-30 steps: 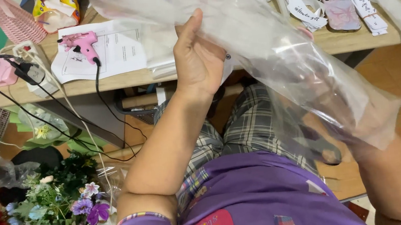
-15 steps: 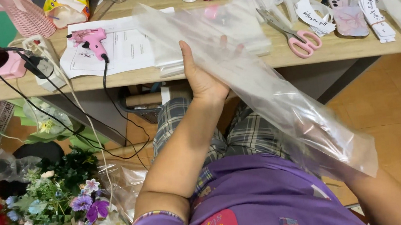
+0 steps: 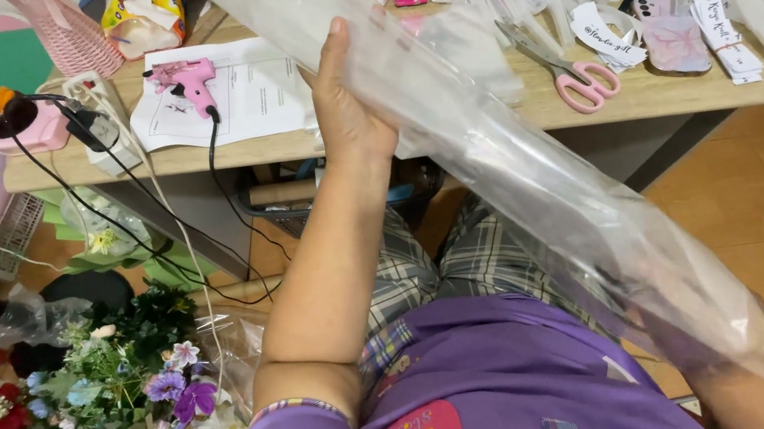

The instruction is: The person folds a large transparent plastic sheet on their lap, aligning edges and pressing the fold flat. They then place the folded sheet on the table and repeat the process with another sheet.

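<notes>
From the head camera, the left hand is raised in front of the body, the forearm going up from the elbow near the lap. The palm and fingers lie flat against a long clear plastic sheet; the thumb points up along its edge, so the hand is pressed on the sheet and grasps its side. The sheet runs like a wide band from the top of the picture, above the table, down to the lower right, where it ends over the person's right side. The right hand is under this lower end and is hidden by the plastic, so I cannot tell if it is clenched or released.

Behind the hand stands a wooden table. On it lie a pink glue gun on white paper sheets, pink-handled scissors, and a pile of small white paper tags. At the top left is a pink basket; its content is not visible. A white power strip with black cables sits at the table's left edge.

On the floor at the lower left lies a bunch of artificial flowers, purple, white and red, with green leaves.
</notes>
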